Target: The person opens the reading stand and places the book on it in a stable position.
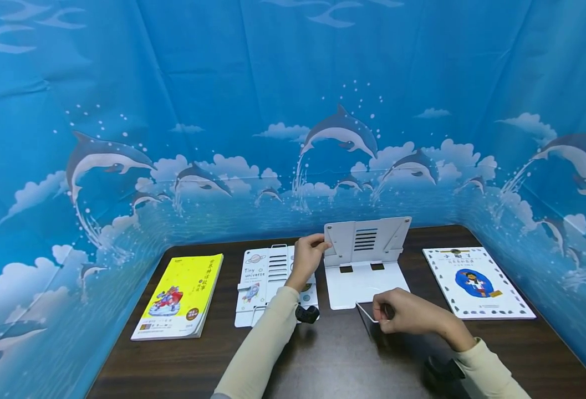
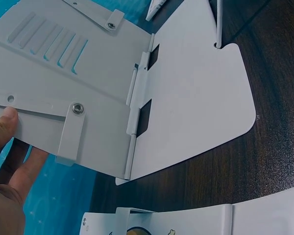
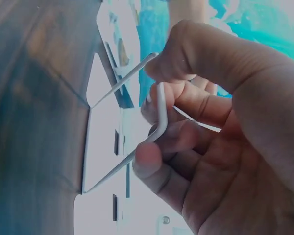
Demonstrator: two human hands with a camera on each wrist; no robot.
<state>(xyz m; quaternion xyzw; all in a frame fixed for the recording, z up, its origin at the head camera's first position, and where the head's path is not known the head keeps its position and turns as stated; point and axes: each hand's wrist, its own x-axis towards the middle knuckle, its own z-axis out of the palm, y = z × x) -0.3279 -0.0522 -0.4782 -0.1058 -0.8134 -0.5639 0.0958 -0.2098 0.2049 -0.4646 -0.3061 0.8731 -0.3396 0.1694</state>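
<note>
A white metal book stand stands at the middle of the table. Its slotted back panel is raised on a hinge from the flat base. My left hand pinches the left edge of that panel, thumb on the near face and fingers behind it. At the base's front edge, my right hand holds a bent white wire bracket, which is lifted off the table and tilted. In the right wrist view the wire's crosspiece runs between thumb and curled fingers, which partly cover it.
Left of the stand lies a second, folded white book stand printed "Tiny universe". A yellow book lies at the far left, and a white book with a blue circle at the right. A dolphin-print curtain surrounds the dark wooden table.
</note>
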